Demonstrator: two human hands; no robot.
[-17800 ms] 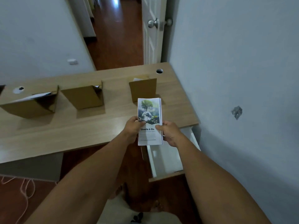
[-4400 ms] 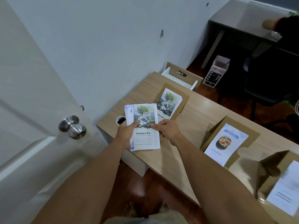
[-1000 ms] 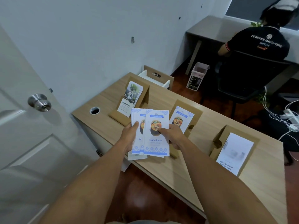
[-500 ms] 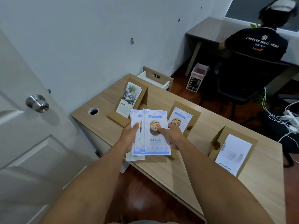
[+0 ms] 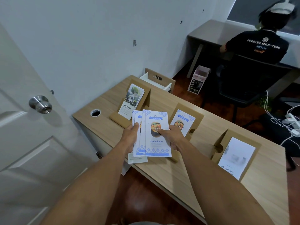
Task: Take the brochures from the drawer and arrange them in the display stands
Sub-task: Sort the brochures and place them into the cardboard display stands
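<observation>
I hold a fanned stack of white and blue brochures (image 5: 155, 143) above the wooden desk (image 5: 162, 172). My left hand (image 5: 130, 136) grips the stack's left edge. My right hand (image 5: 174, 137) pinches the front brochure, thumb on its food picture. Three cardboard display stands are on the desk: the far stand (image 5: 146, 96) holds tree brochures (image 5: 131, 101), the middle stand (image 5: 197, 117) holds a blue food brochure (image 5: 183, 123), and the near right stand (image 5: 227, 137) holds a white brochure (image 5: 235, 158). The white drawer (image 5: 155, 80) stands open past the desk's far end.
A white door with a metal knob (image 5: 40, 104) stands at my left. A cable hole (image 5: 95, 113) is in the desk corner. A person (image 5: 258, 46) sits in a dark chair at another desk, back right. A small bin (image 5: 198, 80) and white cables (image 5: 290, 122) are on the floor.
Over the last second the front food brochure has slid slightly to the right off the stack under my right hand. Earlier I held tree brochures, which now sit in the far stand.
</observation>
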